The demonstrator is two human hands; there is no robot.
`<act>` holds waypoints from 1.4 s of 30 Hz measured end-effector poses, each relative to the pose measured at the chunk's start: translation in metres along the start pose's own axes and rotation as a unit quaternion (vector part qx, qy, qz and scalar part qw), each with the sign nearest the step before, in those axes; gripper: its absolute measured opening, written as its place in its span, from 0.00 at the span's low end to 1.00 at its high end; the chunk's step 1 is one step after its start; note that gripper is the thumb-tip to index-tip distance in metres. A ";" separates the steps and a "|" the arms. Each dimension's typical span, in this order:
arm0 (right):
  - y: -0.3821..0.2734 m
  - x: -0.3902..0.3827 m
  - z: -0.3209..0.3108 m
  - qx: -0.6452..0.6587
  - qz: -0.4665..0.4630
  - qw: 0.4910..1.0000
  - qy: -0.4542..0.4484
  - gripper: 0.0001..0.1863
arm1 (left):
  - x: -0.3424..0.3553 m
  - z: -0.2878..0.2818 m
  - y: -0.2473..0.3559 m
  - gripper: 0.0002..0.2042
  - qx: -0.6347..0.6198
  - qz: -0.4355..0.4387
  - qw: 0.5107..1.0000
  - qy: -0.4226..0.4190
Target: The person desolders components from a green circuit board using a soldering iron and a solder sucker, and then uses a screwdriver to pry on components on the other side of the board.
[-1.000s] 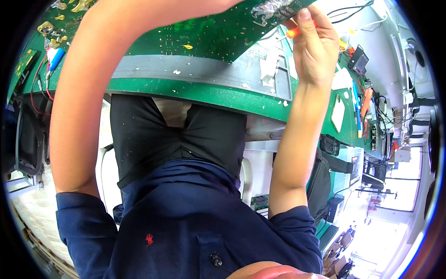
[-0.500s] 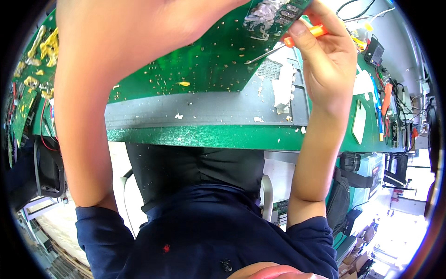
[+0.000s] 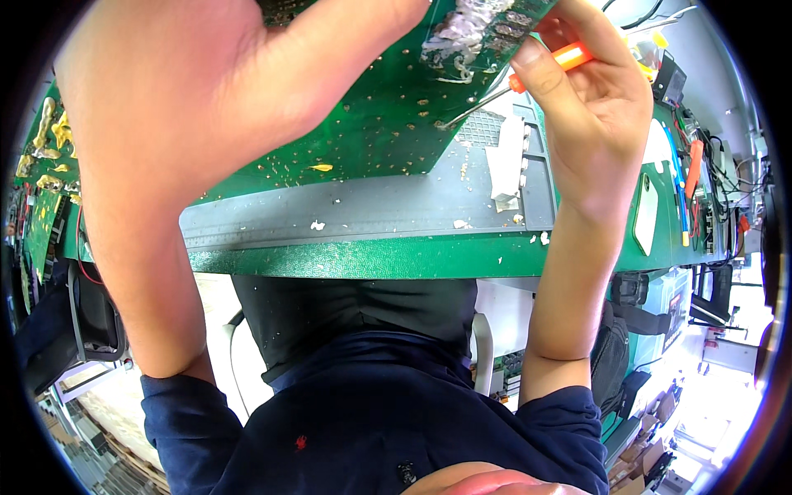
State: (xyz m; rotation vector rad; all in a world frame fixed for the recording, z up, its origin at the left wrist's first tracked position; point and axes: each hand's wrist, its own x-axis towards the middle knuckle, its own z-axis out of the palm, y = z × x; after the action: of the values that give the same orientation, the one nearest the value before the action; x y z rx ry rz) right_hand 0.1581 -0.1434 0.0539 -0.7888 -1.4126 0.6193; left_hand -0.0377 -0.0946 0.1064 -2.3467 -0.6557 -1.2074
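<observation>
A large green circuit board (image 3: 363, 144) is tilted up in front of me, dotted with solder points. A patch of whitish residue (image 3: 464, 33) covers its upper right part. My left hand (image 3: 223, 91) grips the board from the left, thumb across its face; the other fingers are hidden or out of view. In my right hand (image 3: 590, 107), closed round its orange handle, is a screwdriver (image 3: 569, 56). The thin metal shaft points down-left, and its tip appears to touch the board near the right edge. Some right fingers are partly behind the board's corner.
Under the board lies a grey work mat (image 3: 313, 219) with white crumbs and a crumpled white piece (image 3: 507, 161). A phone (image 3: 646, 216) and a blue pen-like tool (image 3: 678, 177) are at the right. Boards with yellowish glue (image 3: 49, 153) lie at far left.
My left hand appears lower and larger over the board. The screwdriver tip has moved slightly down along the board's right part. The whole view has shifted a little.
</observation>
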 end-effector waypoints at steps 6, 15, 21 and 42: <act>0.008 0.003 -0.003 0.010 -0.048 0.998 -0.033 0.21 | -0.001 0.000 0.006 0.16 -0.025 -0.031 0.999 -0.011; 0.004 0.005 -0.009 0.008 -0.017 0.999 -0.036 0.21 | -0.007 -0.004 0.000 0.16 -0.057 -0.072 0.995 -0.029; -0.008 0.007 -0.013 0.078 0.075 0.993 -0.042 0.20 | -0.009 -0.010 0.010 0.16 -0.070 -0.083 0.994 -0.032; -0.010 0.016 -0.013 -0.039 0.036 0.998 -0.023 0.15 | -0.006 -0.010 0.006 0.15 -0.037 -0.016 0.999 0.004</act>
State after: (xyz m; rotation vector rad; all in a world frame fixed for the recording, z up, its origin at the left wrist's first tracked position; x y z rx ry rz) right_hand 0.1710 -0.1385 0.0722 -0.8948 -1.4616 0.6437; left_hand -0.0438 -0.1060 0.1063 -2.3982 -0.6602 -1.2752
